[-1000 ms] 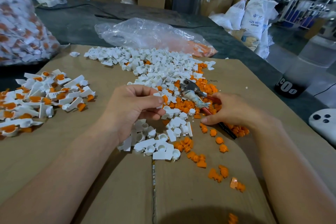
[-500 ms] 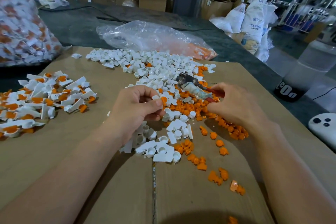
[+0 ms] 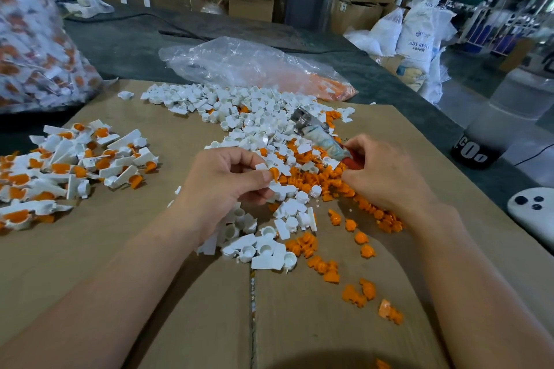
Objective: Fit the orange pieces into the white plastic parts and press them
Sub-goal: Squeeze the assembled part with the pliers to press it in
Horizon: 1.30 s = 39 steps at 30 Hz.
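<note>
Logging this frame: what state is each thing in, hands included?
Left hand: pinches a white part, orange piece sticking out.
Right hand: grips the red-handled tool.
Assembled parts: piled at left, orange fitted.
Loose white parts: heaped, unfilled.
Loose orange pieces: scattered on the cardboard.
Clear bag: slumped flat.

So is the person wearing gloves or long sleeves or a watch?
No. The left hand and the right hand are bare, with no gloves and no rings that show. The forearms are bare too: no sleeves, watch or bracelet in view.
</note>
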Available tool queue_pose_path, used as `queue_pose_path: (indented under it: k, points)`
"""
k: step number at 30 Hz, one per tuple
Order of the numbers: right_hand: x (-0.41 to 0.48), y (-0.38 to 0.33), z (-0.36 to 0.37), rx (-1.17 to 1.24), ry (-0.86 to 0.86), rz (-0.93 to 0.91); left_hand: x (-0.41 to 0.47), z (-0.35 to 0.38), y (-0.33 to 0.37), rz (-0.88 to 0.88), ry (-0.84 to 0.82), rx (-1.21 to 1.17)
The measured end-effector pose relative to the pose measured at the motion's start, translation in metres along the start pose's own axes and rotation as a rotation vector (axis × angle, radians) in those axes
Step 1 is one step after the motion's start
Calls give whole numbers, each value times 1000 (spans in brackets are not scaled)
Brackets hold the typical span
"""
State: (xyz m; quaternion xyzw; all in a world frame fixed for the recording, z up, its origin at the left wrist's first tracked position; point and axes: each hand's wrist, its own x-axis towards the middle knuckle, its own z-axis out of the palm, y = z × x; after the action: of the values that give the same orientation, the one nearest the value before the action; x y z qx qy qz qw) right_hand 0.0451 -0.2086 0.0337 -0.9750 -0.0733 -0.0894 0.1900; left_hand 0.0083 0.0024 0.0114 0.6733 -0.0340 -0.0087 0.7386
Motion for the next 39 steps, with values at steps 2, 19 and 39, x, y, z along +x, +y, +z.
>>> queue_pose_path:
  k: [2,19,39]
  points:
    - [0,0,1,2,0,-6,0,0,0,-5,1,-14]
    - [-5,-8,0,137,-27,-79,9,-4,-3,-7,126,-143]
    - [-13,-28,17,108,-145,-259,13,-4,-6,72,186,-361]
